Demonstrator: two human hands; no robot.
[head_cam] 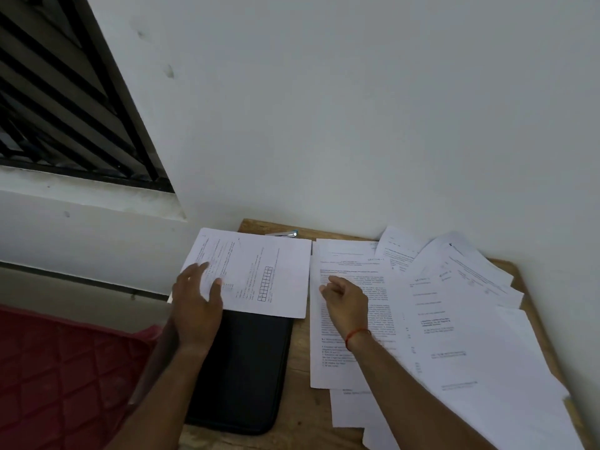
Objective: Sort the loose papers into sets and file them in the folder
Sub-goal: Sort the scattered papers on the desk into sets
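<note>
Our left hand's fingers lie fairly straight and released on top of a printed sheet with a small grid, the thumb flat on the paper beside them, so our left hand rests on the sheet's lower left part without curling round it. That sheet lies crosswise left of the frame's centre, its near edge overlapping the top of the black folder, which lies closed on the wooden table and runs toward the bottom of the frame. Our right hand's fingers are curled inward, tips down against a page of dense text; we cannot tell whether they pinch the paper or only touch it. Our right hand sits just right of centre, well apart from the left, with a red thread round the wrist. The text page lies flat beside the folder, and to its right the loose papers fan out in overlapping layers toward the right edge and the lower right corner, some reaching the white wall. A stapler shows just above the grid sheet's top edge. A red quilted cushion fills the lower left, and a barred window the upper left
</note>
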